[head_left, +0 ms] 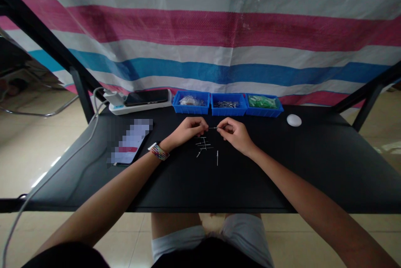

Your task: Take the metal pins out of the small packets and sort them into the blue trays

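My left hand [190,129] and my right hand [234,133] meet over the middle of a black table [282,168], fingers pinched. Between their fingertips runs a thin metal pin [213,127], held level; each hand grips one end. Just below the hands, several similar small metal pins [204,146] lie loose on the table top, one standing apart [217,158]. A woven band sits on my left wrist [158,151].
Three blue bins stand at the back: one with a clear bag [191,102], one with metal parts [228,104], one with green pieces [263,103]. A phone on a white power strip [140,102], another phone [130,142] and a white round object [293,120] also rest here.
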Tool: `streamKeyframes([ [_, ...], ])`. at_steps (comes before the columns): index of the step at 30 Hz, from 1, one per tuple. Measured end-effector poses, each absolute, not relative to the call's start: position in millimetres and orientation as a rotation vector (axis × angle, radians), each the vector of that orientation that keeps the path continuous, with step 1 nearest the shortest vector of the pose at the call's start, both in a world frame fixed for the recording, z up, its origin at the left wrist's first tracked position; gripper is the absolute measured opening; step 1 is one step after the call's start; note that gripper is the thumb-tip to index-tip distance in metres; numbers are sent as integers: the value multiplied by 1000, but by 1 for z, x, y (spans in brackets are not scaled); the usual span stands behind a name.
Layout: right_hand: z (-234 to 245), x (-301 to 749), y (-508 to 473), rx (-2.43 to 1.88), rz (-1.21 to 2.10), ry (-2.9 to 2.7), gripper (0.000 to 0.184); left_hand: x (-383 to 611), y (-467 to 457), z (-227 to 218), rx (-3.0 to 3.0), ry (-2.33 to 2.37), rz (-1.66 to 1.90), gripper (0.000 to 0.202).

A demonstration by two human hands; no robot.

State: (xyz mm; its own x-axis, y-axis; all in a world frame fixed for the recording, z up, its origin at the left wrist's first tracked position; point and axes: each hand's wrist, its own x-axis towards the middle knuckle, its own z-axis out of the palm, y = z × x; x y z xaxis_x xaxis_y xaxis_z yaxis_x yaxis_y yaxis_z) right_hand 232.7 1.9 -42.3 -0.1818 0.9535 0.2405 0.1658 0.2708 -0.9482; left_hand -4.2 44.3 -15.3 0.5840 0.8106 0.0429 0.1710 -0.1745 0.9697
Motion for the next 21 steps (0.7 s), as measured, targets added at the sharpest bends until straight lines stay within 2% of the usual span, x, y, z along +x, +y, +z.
streamKeyframes([
  [7, -40, 232, 3, -1057, 1103, -1489, 29, -2, 45, -18, 1689, 787, 794, 22],
  [13, -41, 231, 5, -1027, 1103, -1486, 20, 0, 47, -23, 1731, 787, 812, 22],
  [21, -35, 235, 4, -1031, 834, -1576, 12, 0, 49, -25, 1699, 785, 826, 28],
])
